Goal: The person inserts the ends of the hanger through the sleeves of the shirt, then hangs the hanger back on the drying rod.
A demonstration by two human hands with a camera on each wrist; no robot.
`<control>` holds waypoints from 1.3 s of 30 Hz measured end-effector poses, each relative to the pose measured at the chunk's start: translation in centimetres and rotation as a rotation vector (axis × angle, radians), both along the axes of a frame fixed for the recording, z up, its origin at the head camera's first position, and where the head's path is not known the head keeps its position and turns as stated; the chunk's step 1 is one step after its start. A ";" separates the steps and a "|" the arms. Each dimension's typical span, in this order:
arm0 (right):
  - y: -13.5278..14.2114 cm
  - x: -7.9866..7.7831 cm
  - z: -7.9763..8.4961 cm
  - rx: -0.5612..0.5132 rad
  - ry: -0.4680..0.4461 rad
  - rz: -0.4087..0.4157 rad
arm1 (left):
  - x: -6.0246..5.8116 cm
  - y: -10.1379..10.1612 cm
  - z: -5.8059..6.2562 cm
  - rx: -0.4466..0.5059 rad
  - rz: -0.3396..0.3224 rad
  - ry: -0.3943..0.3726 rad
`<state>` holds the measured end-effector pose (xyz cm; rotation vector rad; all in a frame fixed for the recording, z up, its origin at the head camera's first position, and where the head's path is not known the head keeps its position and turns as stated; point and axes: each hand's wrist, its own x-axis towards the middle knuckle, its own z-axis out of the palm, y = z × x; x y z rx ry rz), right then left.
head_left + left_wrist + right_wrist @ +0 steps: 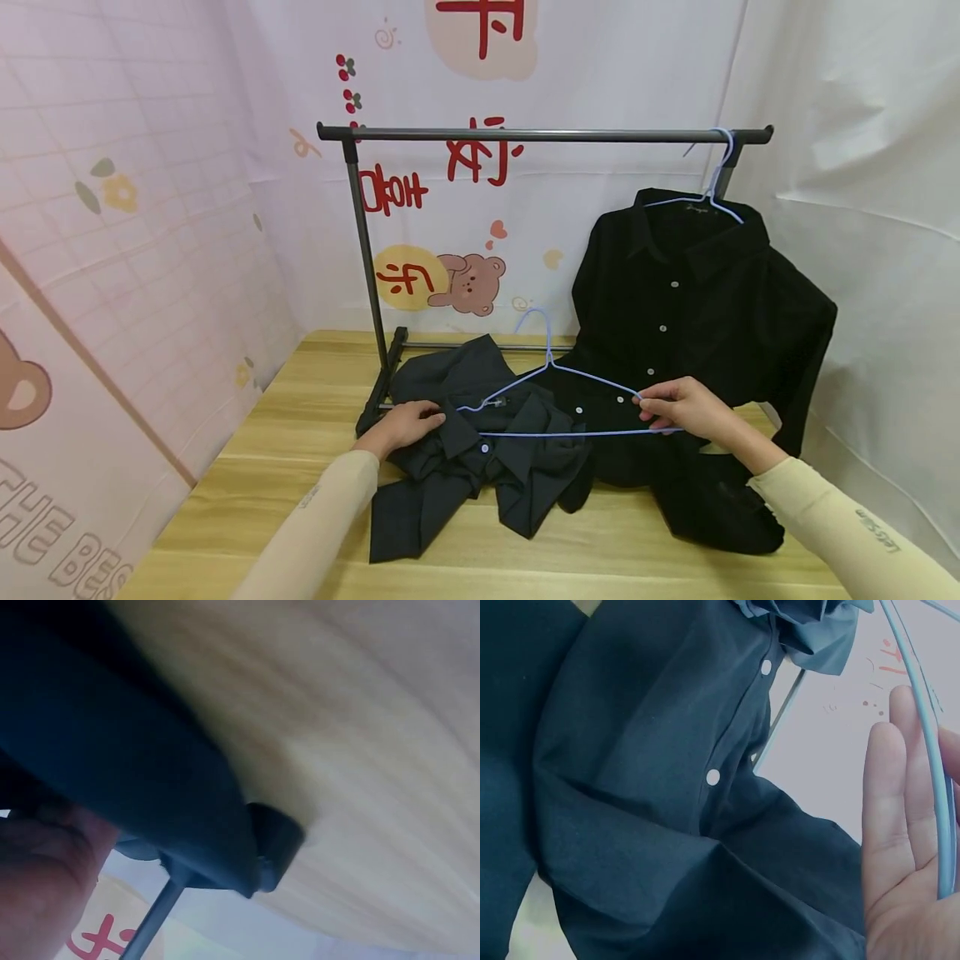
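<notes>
A crumpled dark grey shirt (pixel 442 375) lies on the table with its collar toward the middle. My left hand (pixel 405 425) grips its collar and shoulder edge; in the left wrist view, cloth (pixel 112 750) hides most of the fingers. My right hand (pixel 686 404) holds a blue wire hanger (pixel 570 434) by its right corner, thumb and fingers around the wire. The hanger's hook points up, and its left end dips into the shirt's neck opening. In the right wrist view, the wire (pixel 937 780) crosses in front of the fingers (pixel 885 787).
A black clothes rack (pixel 525 134) stands at the back of the wooden table (pixel 277 442). From its right end hangs a black shirt (pixel 712 308) on another blue hanger (pixel 711 196); its lower part spreads over the table beside the grey shirt. Printed cloth (pixel 615 67) encloses the area.
</notes>
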<state>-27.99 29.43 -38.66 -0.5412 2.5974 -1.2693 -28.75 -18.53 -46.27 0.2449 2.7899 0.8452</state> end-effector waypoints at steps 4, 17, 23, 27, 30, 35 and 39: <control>-0.2 -0.1 -0.4 -0.006 -0.029 0.001 | -0.2 0.0 0.1 -0.021 -0.035 0.040; -1.7 -1.0 -2.6 -0.077 0.004 0.026 | -0.5 1.6 1.1 0.099 -0.056 0.215; -3.3 -1.5 -4.2 -0.112 0.118 0.003 | -0.6 2.5 1.4 0.228 -0.074 0.116; -4.0 -1.7 -5.1 -0.132 0.173 -0.010 | -0.8 2.3 1.7 0.273 -0.076 0.065; -4.3 -1.8 -5.4 -0.149 0.200 -0.015 | -0.9 2.3 2.4 0.325 -0.082 0.030; -5.2 -1.9 -5.6 -0.152 0.206 0.005 | -1.0 3.1 3.3 0.410 -0.107 0.016; -6.3 -2.1 -5.7 -0.161 0.197 0.037 | -1.0 3.9 3.4 0.461 -0.082 0.042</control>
